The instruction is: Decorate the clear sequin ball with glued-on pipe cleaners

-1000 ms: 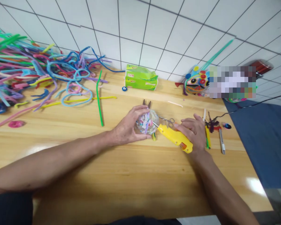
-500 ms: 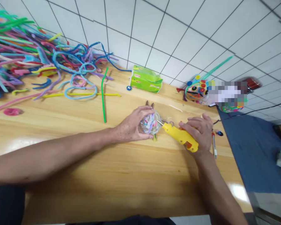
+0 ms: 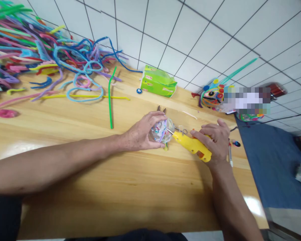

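Note:
Fingers and thumb of my left hand (image 3: pixel 144 133) wrap round a clear, rounded plastic piece (image 3: pixel 160 131) with bright bits and a purple strip on it. My right hand (image 3: pixel 214 142) grips a yellow glue gun (image 3: pixel 193 145), whose metal nozzle points left and meets the clear piece near the purple strip. Whether glue is coming out is too small to tell. Behind the pieces lies a pair of scissors (image 3: pixel 182 131), partly hidden. Two dark pointed tips (image 3: pixel 162 109) stick out beyond my left fingers. A small yellow-green bit (image 3: pixel 166 146) shows below the clear piece.
A tangled heap of pipe cleaners (image 3: pixel 22 50) fills the back left. A green pipe cleaner (image 3: pixel 110 100) lies left of my hands. Against the tiled wall are a green tissue pack (image 3: pixel 158 81), a blue button (image 3: pixel 139 91) and decorated crafts (image 3: pixel 212 95). A pen (image 3: pixel 230 157) lies at right.
The view has shifted slightly. Both hands keep their holds, and the nozzle still meets the clear piece, with only a slight movement between them.

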### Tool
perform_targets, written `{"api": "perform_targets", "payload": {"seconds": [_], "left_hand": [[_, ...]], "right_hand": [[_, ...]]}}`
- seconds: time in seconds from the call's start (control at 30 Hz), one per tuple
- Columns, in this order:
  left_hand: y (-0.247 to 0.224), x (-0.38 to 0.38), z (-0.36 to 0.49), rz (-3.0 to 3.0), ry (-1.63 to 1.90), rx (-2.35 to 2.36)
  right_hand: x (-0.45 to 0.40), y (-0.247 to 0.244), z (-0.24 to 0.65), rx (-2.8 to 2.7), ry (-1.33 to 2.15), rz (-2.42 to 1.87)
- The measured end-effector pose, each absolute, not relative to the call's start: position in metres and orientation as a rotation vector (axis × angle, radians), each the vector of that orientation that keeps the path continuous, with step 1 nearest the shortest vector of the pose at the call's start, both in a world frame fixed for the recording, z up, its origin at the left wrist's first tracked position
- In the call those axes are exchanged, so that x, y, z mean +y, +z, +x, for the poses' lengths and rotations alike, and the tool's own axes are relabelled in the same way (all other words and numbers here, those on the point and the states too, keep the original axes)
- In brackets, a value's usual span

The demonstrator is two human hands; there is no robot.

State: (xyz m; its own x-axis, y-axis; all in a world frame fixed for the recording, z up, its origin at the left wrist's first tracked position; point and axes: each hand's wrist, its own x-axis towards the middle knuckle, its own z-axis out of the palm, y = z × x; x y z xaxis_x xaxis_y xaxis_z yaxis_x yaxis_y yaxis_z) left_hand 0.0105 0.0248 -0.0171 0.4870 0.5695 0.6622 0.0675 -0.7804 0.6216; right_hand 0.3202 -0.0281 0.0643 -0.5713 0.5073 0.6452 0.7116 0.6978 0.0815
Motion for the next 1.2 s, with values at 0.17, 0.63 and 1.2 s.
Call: {"api": "perform_targets", "payload": {"seconds": [0.17, 0.63, 1.2], "left_hand": [[-0.0155, 0.0242, 0.0092, 2.204, 1.234, 0.532], [-0.0172, 0.0251, 0.0095, 2.219, 1.252, 0.523], [-0.0171, 0.0258, 0.0098, 2.225, 1.263, 0.510]], "right_hand": [[-0.0262, 0.0651, 0.3198, -2.325, -0.382, -0.915], [-0.0261, 0.0648, 0.3181, -2.360, -0.404, -0.869], [-0.0256, 0.0621, 0.3168, -2.346, -0.369, -0.860]]}}
